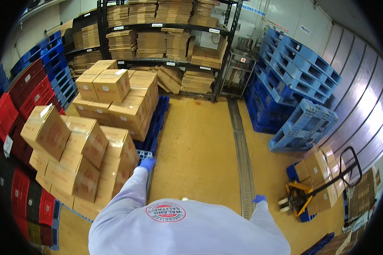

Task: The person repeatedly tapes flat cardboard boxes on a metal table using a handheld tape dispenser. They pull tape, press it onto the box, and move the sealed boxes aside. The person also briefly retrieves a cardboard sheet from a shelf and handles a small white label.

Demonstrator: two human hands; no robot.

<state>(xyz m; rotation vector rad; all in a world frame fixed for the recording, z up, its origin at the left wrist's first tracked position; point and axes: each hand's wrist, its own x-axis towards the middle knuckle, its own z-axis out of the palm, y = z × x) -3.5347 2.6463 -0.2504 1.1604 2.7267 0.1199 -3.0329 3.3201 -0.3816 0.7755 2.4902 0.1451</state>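
I look down over my own white coat [187,229] at a storeroom floor. My left hand [148,163], in a blue glove, hangs by the corner of a stack of brown cardboard boxes [85,157] on a blue pallet [144,155], close to the boxes and holding nothing. My right hand [259,198], also blue-gloved, hangs at my side with its fingers curled and nothing visible in it. A yellow pallet jack [300,197] stands just to the right of it.
A second box stack [119,95] sits on a blue pallet further back. Black shelving [166,42] holds flat cardboard. Blue pallets [293,72] are piled on the right, red and black crates [25,102] on the left. A floor drain [242,153] runs down the middle.
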